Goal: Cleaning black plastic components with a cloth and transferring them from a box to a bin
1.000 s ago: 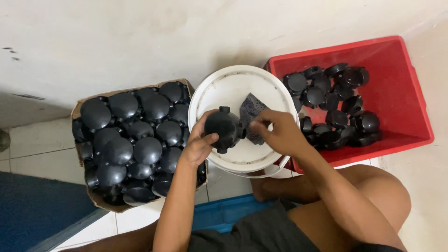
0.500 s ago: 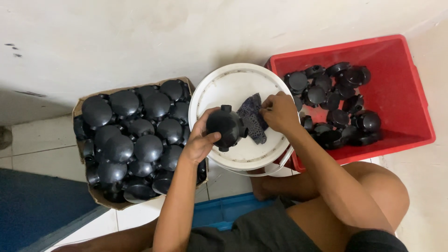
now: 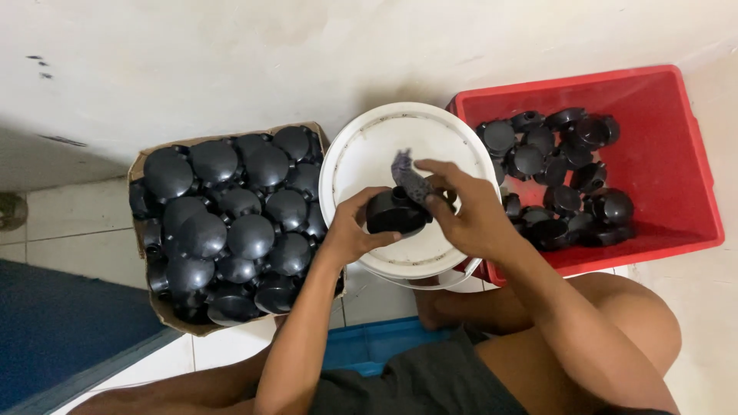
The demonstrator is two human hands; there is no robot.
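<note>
Person, head view. Both forearms bare from elbow to wrist: no sleeves, watch, bracelet or gloves. Left hand [image 3: 350,230] and right hand [image 3: 469,215] bare, no rings visible. Dark grey shorts [image 3: 419,384] of soft cloth cover the lap, hem ending high on the thigh. Legs bare below the shorts, one knee [image 3: 638,323] rounded at the right side. One bare foot [image 3: 434,303] shows between the arms, partly hidden.

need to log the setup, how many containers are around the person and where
3 hold or back the parts: a cardboard box of black round parts on the left, a white bucket in the middle under both hands, a red crate on the right. Others may be hidden.
</note>
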